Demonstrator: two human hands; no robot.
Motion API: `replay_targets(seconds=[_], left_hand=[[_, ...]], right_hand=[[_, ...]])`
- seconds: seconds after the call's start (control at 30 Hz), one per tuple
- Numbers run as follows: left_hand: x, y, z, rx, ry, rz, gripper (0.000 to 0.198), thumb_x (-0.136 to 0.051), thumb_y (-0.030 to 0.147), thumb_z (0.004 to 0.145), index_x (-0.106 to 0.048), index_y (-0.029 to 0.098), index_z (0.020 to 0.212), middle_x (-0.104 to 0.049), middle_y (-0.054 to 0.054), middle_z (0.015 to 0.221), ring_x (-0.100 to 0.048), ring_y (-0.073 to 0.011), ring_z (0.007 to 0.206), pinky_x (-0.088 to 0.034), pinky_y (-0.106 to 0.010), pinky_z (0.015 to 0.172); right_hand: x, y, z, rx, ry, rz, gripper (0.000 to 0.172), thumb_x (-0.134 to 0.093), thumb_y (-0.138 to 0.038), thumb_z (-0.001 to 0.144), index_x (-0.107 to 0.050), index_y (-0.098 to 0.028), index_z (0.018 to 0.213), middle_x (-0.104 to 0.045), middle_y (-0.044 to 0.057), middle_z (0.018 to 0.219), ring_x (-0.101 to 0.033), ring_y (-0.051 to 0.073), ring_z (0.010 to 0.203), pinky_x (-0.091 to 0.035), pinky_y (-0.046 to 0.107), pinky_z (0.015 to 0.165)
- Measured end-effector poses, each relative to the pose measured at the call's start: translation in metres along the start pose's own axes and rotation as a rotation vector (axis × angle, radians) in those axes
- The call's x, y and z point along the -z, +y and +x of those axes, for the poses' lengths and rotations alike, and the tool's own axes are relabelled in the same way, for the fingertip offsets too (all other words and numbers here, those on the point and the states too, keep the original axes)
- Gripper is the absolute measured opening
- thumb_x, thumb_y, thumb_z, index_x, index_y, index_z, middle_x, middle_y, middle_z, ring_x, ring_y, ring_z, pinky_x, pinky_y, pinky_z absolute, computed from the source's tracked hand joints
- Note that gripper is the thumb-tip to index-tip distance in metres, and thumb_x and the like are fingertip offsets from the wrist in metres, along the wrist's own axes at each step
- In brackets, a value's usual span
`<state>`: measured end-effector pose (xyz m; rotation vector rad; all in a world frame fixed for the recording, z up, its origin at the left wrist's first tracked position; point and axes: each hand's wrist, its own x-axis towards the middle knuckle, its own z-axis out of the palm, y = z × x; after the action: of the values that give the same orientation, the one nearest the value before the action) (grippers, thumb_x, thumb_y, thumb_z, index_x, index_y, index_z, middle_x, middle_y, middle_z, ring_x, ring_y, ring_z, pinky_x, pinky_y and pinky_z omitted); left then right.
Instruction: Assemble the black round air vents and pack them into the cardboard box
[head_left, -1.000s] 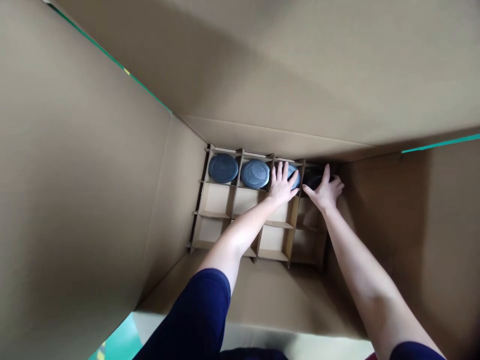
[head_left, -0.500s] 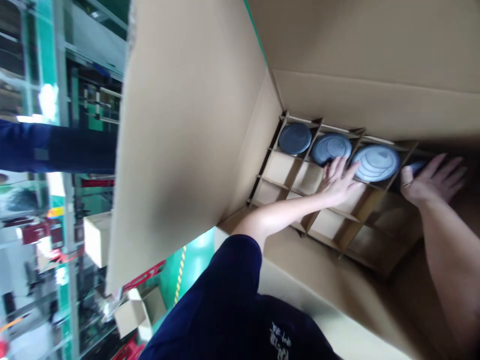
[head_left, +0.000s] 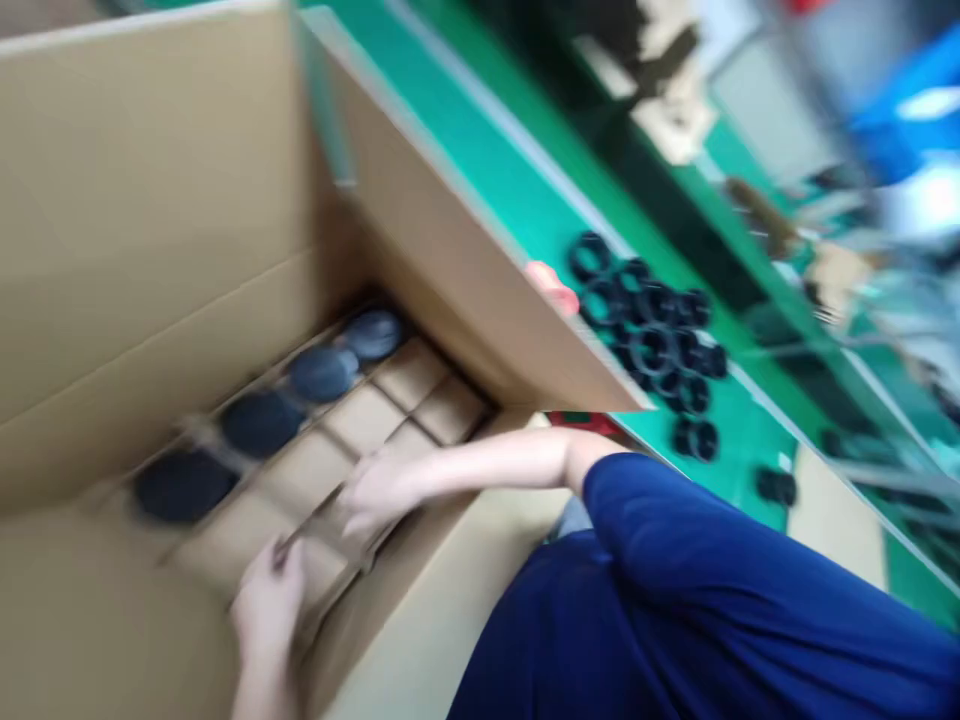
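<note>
I am looking down into a large cardboard box [head_left: 150, 180], with a cardboard divider grid [head_left: 405, 400] at its bottom. Along the far row of cells lie dark round discs [head_left: 262, 420], blurred by motion. My left hand [head_left: 268, 600] pinches the top edge of a divider strip near the front of the grid. Further along the same strip, my right hand [head_left: 382, 490] has its fingers bent round the edge, somewhat smeared. The front cells between and beside my hands show bare cardboard.
A raised box flap [head_left: 480, 230] stands on the right, and another person's fingers [head_left: 553, 287] curl over its edge. Beyond it, several black rings [head_left: 652, 340] lie on a green surface [head_left: 480, 130]. The near box wall [head_left: 450, 570] runs under my right arm.
The view has swung round, and the box appears turned. My hands, spread over the discs before, are now at a divider strip in the front cells.
</note>
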<state>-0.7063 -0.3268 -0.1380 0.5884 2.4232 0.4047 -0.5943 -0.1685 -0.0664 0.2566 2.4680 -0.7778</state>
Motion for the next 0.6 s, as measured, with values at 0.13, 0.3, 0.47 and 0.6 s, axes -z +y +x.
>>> replay_targets(seconds=[0.13,0.3,0.47,0.6], left_hand=[[-0.058,0.03,0.032,-0.101,-0.062,-0.162,0.031,-0.056,0.048,0.072,-0.064,0.021,0.087,-0.072,-0.009,0.08,-0.071,-0.0308,0.082,-0.059,-0.046,0.083],[-0.09,0.133,-0.04,-0.631,0.19,-0.153,0.041,-0.051,0.054,0.088,-0.072,0.019,0.093,-0.075,-0.009,0.086,-0.067,-0.0211,0.072,-0.056,-0.034,0.075],[-0.153,0.239,-0.141,-1.046,0.134,-0.139,0.029,-0.054,0.043,0.097,-0.075,0.023,0.1,-0.076,-0.006,0.088,-0.07,-0.0195,0.074,-0.057,-0.032,0.078],[-0.245,0.306,-0.228,-1.161,-0.247,-0.053,0.032,-0.049,0.04,0.1,-0.074,0.021,0.108,-0.077,-0.008,0.101,-0.074,-0.0217,0.09,-0.06,-0.034,0.088]], right_hand=[[-0.031,0.051,-0.052,0.375,0.016,0.071,0.045,-0.051,-0.045,0.105,-0.064,-0.017,0.137,-0.07,0.008,0.133,-0.066,0.016,0.12,-0.051,0.025,0.098],[-0.062,0.115,-0.211,0.237,0.37,0.289,0.037,-0.054,-0.035,0.104,-0.067,-0.012,0.129,-0.072,0.011,0.127,-0.067,0.015,0.119,-0.048,0.018,0.1],[-0.098,0.241,-0.432,-0.758,0.594,0.366,0.034,-0.049,-0.037,0.106,-0.069,-0.026,0.131,-0.069,0.003,0.134,-0.063,0.013,0.124,-0.046,0.022,0.106],[-0.182,0.314,-0.624,-1.486,0.434,0.512,0.03,-0.056,-0.024,0.098,-0.076,-0.01,0.116,-0.073,0.019,0.12,-0.069,0.024,0.112,-0.053,0.033,0.095]])
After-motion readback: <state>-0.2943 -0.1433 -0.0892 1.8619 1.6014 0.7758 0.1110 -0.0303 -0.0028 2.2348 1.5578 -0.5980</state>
